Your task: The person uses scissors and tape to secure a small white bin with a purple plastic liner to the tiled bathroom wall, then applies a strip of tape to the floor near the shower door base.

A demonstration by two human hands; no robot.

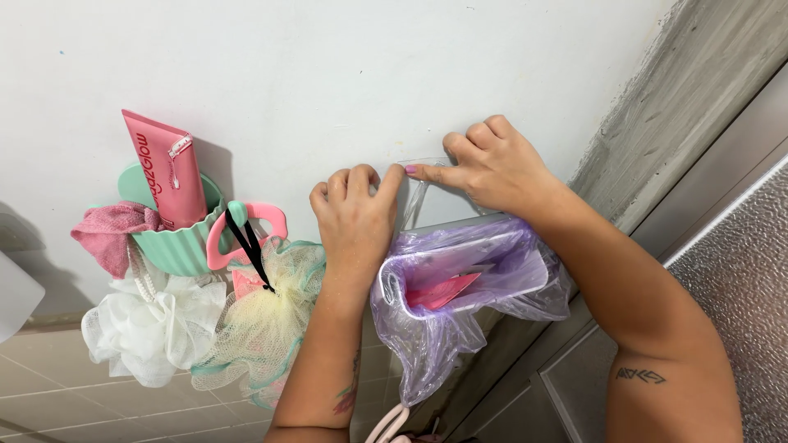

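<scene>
Head view. Hands: 2, both the wearer's, meeting just above frame centre against the white wall [328, 74].

Left hand [355, 215]: fingers curled in, knuckles toward the wall, thumb side pinching the clear plastic edge [414, 193] that rises above the bin. Closed on that edge.

Right hand [492, 168]: index finger stretched left, its pink-painted tip on the top of the same clear edge; the other fingers bent, knuckles against the wall. Whether it grips or only presses the plastic, I cannot tell.

Just below the hands, centre frame: 1 small bin [525, 275], mounted on the wall, lined with 1 translucent lilac bag [427, 344] whose slack hangs beneath it. Inside the bin: 1 pink scrap [443, 291].

Left of the left forearm: 2 mesh bath sponges, one yellow with teal trim [263, 328], one white [148, 324], hanging side by side and touching. Above them, 1 mint ribbed cup [176, 242] fixed to the wall, holding 1 pink tube [168, 172] upright. 1 pink cloth [111, 230] draped over the cup's left rim. 1 pink looped handle [215, 242] with 1 black cord [250, 246] just right of the cup.

Right edge of frame: 1 frosted glass door panel [747, 287] in a grey frame. Lower left: beige tiles [49, 394].
</scene>
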